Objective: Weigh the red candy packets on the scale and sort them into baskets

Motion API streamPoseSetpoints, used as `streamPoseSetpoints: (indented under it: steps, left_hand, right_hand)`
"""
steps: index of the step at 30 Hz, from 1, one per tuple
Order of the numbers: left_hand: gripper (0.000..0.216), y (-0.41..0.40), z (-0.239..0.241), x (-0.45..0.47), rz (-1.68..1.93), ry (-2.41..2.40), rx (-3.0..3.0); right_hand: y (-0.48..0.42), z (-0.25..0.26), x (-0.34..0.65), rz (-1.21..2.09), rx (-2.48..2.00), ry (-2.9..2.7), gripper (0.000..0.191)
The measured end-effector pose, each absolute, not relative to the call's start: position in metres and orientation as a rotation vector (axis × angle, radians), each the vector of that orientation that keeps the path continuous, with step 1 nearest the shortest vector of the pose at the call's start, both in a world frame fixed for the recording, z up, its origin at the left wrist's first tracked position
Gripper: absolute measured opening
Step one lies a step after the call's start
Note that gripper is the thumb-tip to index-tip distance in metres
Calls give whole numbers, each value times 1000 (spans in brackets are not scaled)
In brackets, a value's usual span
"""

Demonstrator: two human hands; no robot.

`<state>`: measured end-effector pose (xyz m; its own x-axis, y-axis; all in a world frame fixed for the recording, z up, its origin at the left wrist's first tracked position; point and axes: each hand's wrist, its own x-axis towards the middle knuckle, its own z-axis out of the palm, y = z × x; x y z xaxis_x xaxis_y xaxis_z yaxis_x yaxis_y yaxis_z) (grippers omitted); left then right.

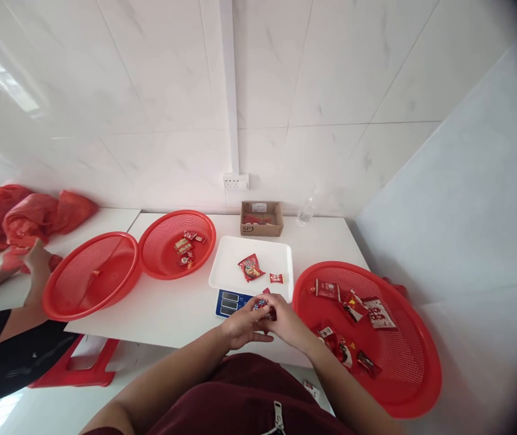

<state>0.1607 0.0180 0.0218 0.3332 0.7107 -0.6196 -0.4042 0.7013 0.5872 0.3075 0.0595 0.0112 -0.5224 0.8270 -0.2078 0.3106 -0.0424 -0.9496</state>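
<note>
My left hand (243,324) and my right hand (289,321) meet at the table's front edge, with fingers closed around small red wrapped packets (265,310) that they largely hide. Directly beyond them is a digital scale (228,304) with a blue panel, partly covered by my left hand. On its white tray (225,261) lie a larger red snack packet (250,267) and a small red wrapped piece (276,278). To the right of my right hand stands a big red mesh basket (427,362), holding several red and white packets (353,307).
Two more red baskets stand left: one (150,241) with several small packets, another (54,296) with one small piece. Behind the tray are a cardboard box (262,230) and a clear bottle (306,212). Far left, another person's hands (36,266) touch red bags (27,217).
</note>
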Motion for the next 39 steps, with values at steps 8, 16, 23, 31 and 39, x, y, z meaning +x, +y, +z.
streamPoseSetpoints:
  steps: [8, 16, 23, 31, 39]
  left_hand:
    - [36, 19, 3, 143, 843, 1024, 166]
    - [30, 30, 4, 126, 910, 1098, 127]
    - [32, 32, 2, 117, 918, 1084, 140]
    - [36, 29, 7, 127, 648, 1141, 457]
    - [32, 34, 9, 126, 744, 1157, 340]
  right_hand:
    - [59, 9, 296, 1703, -1100, -1914, 49]
    - [75, -3, 295, 1971, -1280, -989, 71]
    - [99, -12, 292, 1933, -1257, -668, 75]
    - [81, -13, 285, 2074, -1231, -1196, 45]
    - [92, -27, 291, 1876, -1343, -1075, 32]
